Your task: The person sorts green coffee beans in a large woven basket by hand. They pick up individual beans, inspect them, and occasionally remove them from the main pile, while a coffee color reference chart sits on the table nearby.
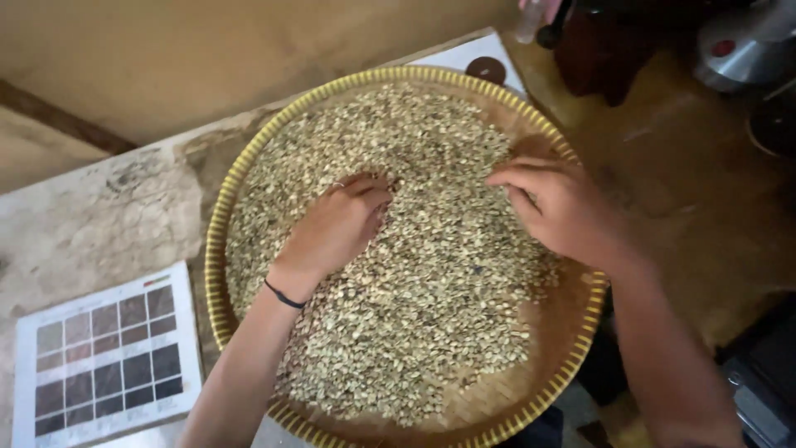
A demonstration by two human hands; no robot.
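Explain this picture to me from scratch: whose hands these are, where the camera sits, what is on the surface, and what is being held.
There is no machine here. One camera, worn on a person's head, looks down at that person's own two bare hands. The left hand, with a dark band at the wrist, rests palm down on a layer of pale green beans. The right hand touches the beans with bent fingers. Whether either hand pinches a bean cannot be told. The beans lie in a wide round woven tray with a yellow rim, set on a worn table. Beside the tray lies a card of brown colour squares.
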